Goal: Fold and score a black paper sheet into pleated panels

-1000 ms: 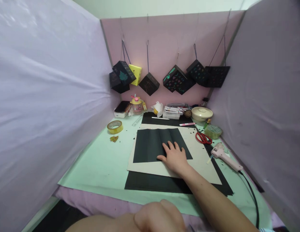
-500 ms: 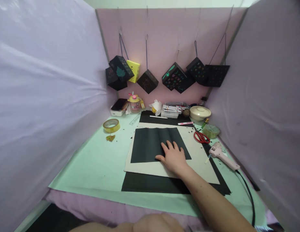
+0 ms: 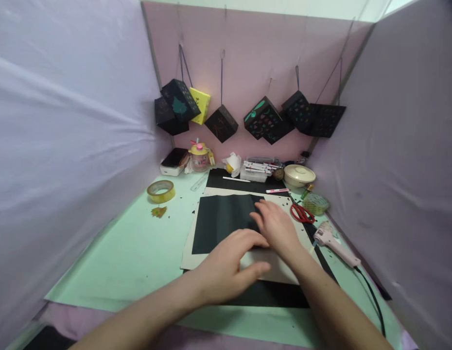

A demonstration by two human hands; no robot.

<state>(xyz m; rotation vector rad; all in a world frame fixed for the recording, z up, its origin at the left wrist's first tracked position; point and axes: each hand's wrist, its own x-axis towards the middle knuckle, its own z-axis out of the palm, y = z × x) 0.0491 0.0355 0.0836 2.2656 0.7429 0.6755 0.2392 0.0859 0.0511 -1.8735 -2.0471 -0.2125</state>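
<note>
The creased dark sheet (image 3: 218, 221) lies on a pale board (image 3: 191, 262) in the middle of the worktop (image 3: 127, 257), its creases running away from the person and its longer side seemingly left to right, though the hands cover its right end. From where I stand, the right hand (image 3: 279, 226) is nearer, fingers bent over that right end, with most of the sheet stretching off to its left; I can't tell whether it pinches the paper. The left hand (image 3: 233, 262) reaches across the near edge, thumb and fingers parted, gripping nothing I can see. Red-handled scissors (image 3: 302, 214) and a glue gun (image 3: 337, 245) lie farther right.
</note>
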